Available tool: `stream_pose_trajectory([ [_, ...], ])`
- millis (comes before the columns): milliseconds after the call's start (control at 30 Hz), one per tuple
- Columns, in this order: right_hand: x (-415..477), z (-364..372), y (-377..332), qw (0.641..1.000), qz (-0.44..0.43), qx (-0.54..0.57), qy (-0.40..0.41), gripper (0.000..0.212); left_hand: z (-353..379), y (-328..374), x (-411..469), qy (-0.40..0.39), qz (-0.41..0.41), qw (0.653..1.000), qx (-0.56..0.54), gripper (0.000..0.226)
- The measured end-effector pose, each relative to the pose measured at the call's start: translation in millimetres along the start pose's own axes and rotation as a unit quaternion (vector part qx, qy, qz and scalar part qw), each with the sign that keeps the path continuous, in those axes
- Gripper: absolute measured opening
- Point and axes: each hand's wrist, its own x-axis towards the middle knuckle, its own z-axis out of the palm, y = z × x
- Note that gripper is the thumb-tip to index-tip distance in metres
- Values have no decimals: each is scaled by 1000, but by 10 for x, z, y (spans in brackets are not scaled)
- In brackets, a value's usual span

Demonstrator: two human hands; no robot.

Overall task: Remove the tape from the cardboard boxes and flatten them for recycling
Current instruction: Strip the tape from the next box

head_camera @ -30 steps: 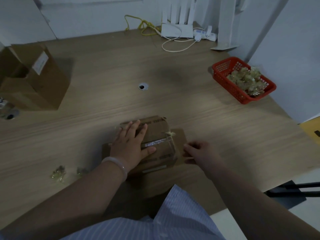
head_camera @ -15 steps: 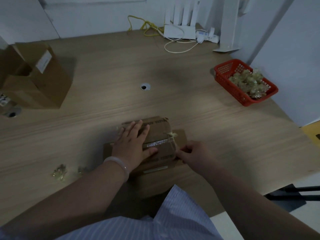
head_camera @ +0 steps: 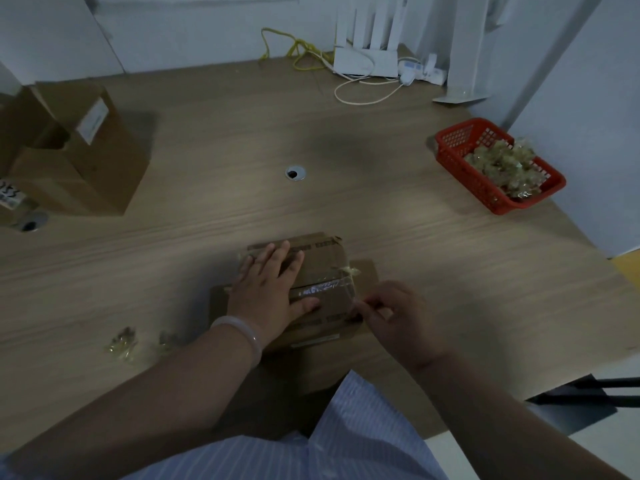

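The bench (head_camera: 415, 244) is a broad slab of pale wood-grain laminate with a round metal-rimmed cable hole (head_camera: 295, 173) near its middle. At its near edge lies the small cardboard box (head_camera: 322, 268), brown, matte and pressed low, with flat flaps sticking out at its left and right. A glossy clear tape (head_camera: 323, 287) runs across its top and bunches into a wrinkled tuft at the right edge.

The left hand (head_camera: 266, 289) lies flat on the box with its fingers spread and straight, pressing down; a smooth pale bangle (head_camera: 239, 329) circles the wrist. The right hand (head_camera: 391, 313) is curled narrow, thumb and fingertips pinching the tape's end at the box's right side.

There are two boxes: the second, a large cardboard box (head_camera: 86, 161), stands open at the far left with a white label on one flap. One red plastic mesh basket (head_camera: 457, 157) at the right holds a heap of crumpled tape wads (head_camera: 502, 164). Two more small crumpled wads (head_camera: 121, 342) lie on the bench left of the arms. A white router (head_camera: 367, 60) with upright antennas and one yellow cable (head_camera: 294, 46) sit by the wall.
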Motion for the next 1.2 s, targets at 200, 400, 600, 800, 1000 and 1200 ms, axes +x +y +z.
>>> stream_pose_trajectory([
  [200, -45, -40, -4, 999, -32, -1, -3, 7, 24, -5, 3, 3, -2, 1000, -3, 86],
  [400, -7, 15, -33, 991, 136, -2, 9, 24, 27, -8, 0, 10, -1, 1000, -5, 86],
  [600, 95, 2, -108, 992, 90, -86, 21, 32, 10, 0, -10, 12, -3, 1000, -7, 85],
  [800, 253, -4, 9, 979, 179, -64, -71, 27, 3, 1, -11, 10, -1, 1000, -4, 85],
  [1000, 534, 68, -84, 969, 230, 8, -89, 36, -9, 4, -22, 11, 0, 1000, -2, 83],
  [1200, 562, 89, -164, 975, 157, -69, -139, 15, 1, 10, -23, 23, -2, 1000, -5, 83],
])
